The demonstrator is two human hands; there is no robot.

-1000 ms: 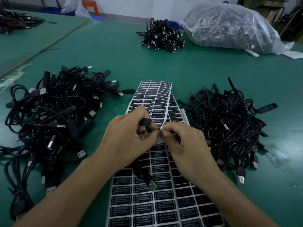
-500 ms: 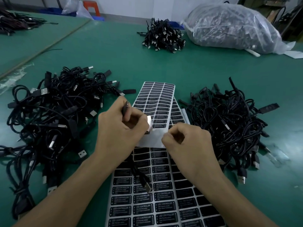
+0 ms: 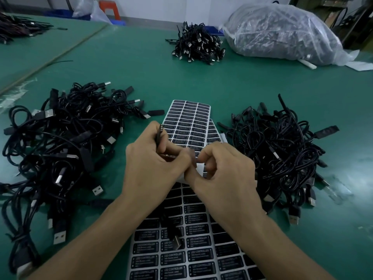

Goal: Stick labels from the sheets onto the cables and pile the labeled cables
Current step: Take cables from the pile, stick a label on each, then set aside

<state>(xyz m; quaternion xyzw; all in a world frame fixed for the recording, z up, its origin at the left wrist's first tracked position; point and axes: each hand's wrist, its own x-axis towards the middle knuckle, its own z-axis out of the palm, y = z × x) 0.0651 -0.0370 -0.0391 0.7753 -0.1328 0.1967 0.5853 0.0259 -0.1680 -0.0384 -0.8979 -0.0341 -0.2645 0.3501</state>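
My left hand [image 3: 153, 166] grips the black controller block of a cable [image 3: 159, 136], its pin end sticking up past my fingers. That cable's USB plug [image 3: 176, 240] hangs below over the near label sheet [image 3: 193, 257]. My right hand [image 3: 224, 174] has its fingers curled and pinches at a small label [image 3: 193, 158] right beside the left thumb. A second label sheet [image 3: 188, 118] lies further back. A big pile of black cables [image 3: 58, 146] lies on the left and another pile [image 3: 280, 154] on the right.
Green table mat [image 3: 201, 81] all around. A further bundle of cables [image 3: 197, 45] and a large clear plastic bag [image 3: 280, 31] sit at the back. More cables [image 3: 18, 29] lie on the far left table.
My left hand turned the controller block upright and drew it left, then my right hand moved back in and now meets the left thumb at the block.
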